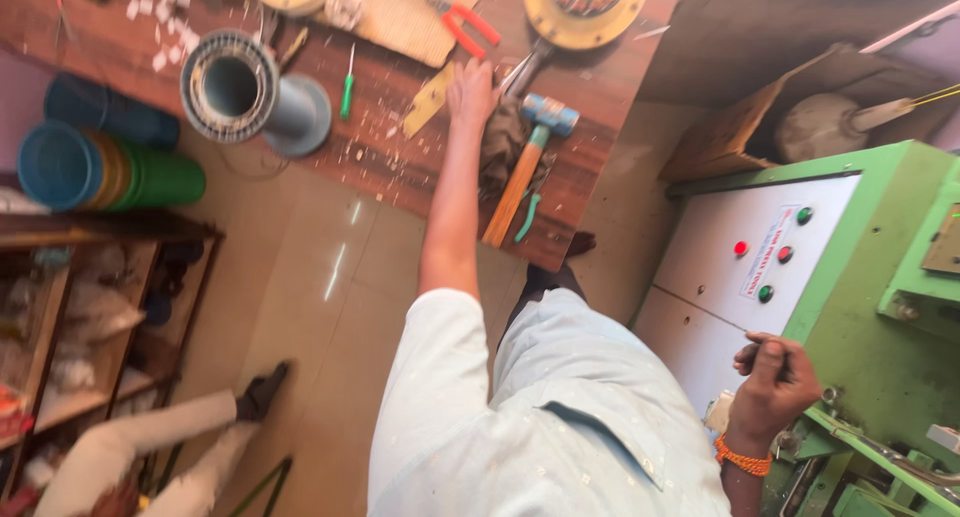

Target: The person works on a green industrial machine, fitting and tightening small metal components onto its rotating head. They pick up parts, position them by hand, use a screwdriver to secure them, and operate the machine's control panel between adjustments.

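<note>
Hands: left [470, 92] open, flat on workbench [400, 157] | mallet [530, 147] just beside | right [775, 377] curled against green machine [880, 307]

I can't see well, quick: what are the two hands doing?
Left hand: open, reaching onto the wooden table near a mallet.
Right hand: curled shut by the green machine; holding anything cannot be told.

A workshop: mallet [525, 162], pliers [462, 22], green machine [880, 307].

A worn wooden bench [400, 167] carried a mallet [525, 162] at one o'clock, red-handled pliers [465, 22] at twelve, a grey flanged pipe [250, 92] at eleven.
</note>
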